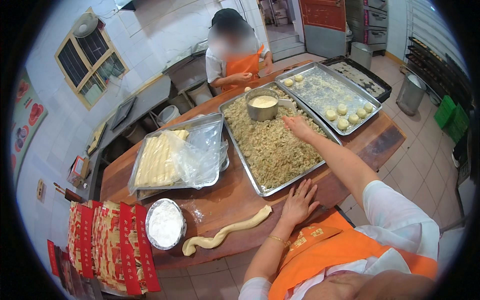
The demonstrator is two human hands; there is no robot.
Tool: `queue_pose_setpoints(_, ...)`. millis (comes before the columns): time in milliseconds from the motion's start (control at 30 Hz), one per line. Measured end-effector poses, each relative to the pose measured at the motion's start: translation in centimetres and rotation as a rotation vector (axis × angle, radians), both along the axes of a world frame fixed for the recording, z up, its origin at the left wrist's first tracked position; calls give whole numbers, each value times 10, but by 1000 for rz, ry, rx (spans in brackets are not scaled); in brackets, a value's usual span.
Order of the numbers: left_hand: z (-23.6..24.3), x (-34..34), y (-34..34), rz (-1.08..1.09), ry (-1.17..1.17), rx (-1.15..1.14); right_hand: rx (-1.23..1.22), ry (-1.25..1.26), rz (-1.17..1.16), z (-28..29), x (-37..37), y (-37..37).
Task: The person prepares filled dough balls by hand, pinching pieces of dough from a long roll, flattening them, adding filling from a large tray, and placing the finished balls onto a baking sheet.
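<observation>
One spread left hand [298, 204] rests on the table [377, 139], gripping nothing, while the right hand [299, 128] reaches over the mix [270, 155] in the middle tray [280, 187], its grip impossible to tell, apparently at the gathering step, which next calls for a small, firm pinch

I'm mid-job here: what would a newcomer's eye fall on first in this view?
Likely the crumbly mass heaped in the middle tray, with a round metal pot standing on its far part and the right hand over it. Next, perhaps, the wavy dough rope near the table's front edge, left of the left hand.
</observation>
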State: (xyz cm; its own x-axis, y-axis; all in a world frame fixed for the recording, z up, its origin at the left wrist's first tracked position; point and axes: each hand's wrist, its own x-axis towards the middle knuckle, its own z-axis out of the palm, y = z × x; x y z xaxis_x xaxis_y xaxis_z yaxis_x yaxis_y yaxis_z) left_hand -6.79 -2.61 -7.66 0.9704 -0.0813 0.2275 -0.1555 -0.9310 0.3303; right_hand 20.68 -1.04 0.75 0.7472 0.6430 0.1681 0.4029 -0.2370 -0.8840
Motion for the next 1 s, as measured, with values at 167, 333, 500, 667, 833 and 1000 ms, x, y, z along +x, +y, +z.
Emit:
queue_pose_setpoints(167,-4,-4,3,42,10,-85,234,511,73,0,1,-7)
queue_pose_setpoints(333,-7,-40,-2,115,-35,46,217,424,149,29,-26,-11)
queue_pose_setpoints(500,-5,-53,-4,118,-73,172,131,-51,49,10,-14,-14)
queue_pose_setpoints(667,20,-49,11,110,-11,118,32,38,3,7,-13,-10)
queue_pose_setpoints(833,36,-46,25,42,-22,-218,336,457,216,-19,12,-14)
queue_pose_setpoints(1000,20,-44,38,154,152,-1615,411,881,205,32,-37,-19)
